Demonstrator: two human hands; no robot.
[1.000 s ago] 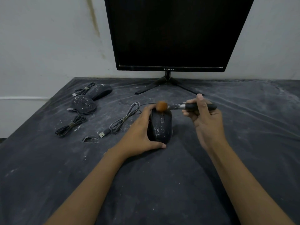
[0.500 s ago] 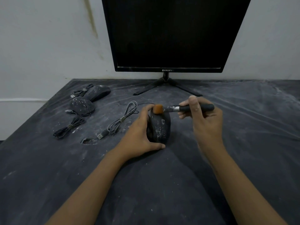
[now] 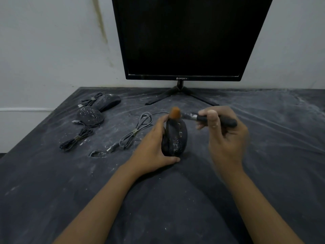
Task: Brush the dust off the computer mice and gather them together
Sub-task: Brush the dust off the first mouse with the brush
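While the left-hand grip (image 3: 151,150) clasps the mouse (image 3: 175,138), the right-hand grip (image 3: 226,140) holds the brush (image 3: 227,121) slightly higher.

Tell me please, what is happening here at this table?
A person is brushing off dust. The left hand holds the black mouse tipped up on the dark cloth, while the right hand grips a brush whose orange bristles meet the mouse's far end. At the far left, a speckled mouse and a second mouse lie close together, both dusty.
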